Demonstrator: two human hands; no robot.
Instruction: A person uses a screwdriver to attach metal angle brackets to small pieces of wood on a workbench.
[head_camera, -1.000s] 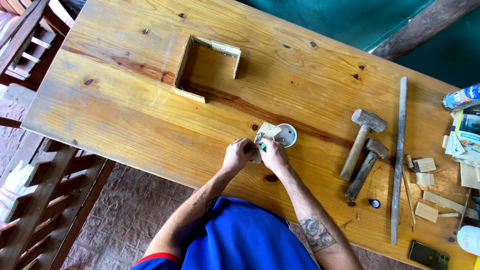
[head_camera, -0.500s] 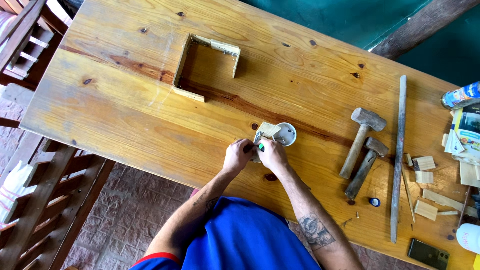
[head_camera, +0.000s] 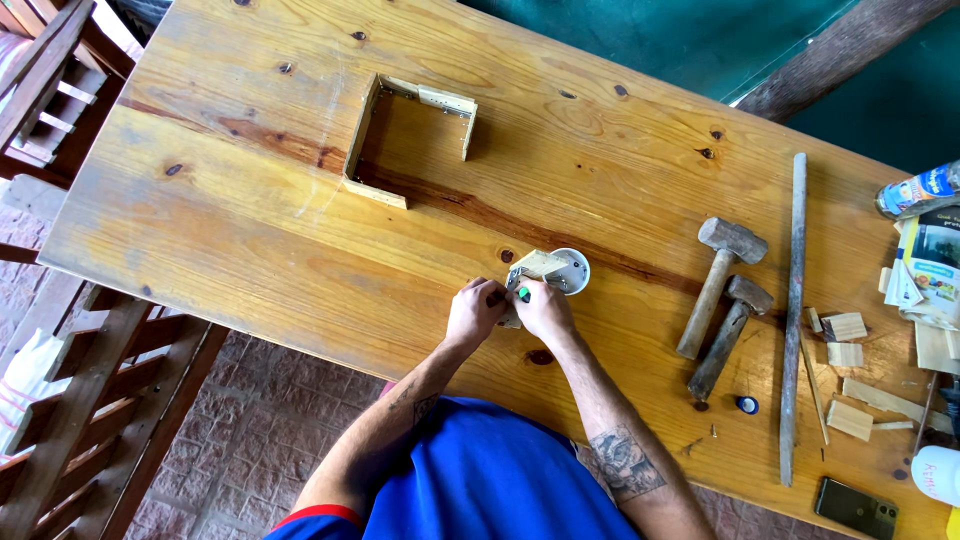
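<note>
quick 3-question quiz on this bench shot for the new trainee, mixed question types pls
1. True or false: the three-sided wooden frame lies apart from both hands.
2. How many hammers lie on the table?
3. Multiple choice: the small wooden piece held at the hands lies over what? A) a white round container B) a phone C) a bottle

Key
1. True. The left hand and right hand work nearer the table's front edge.
2. Two: the larger hammer and the smaller hammer, side by side.
3. A, the white round container.
</note>
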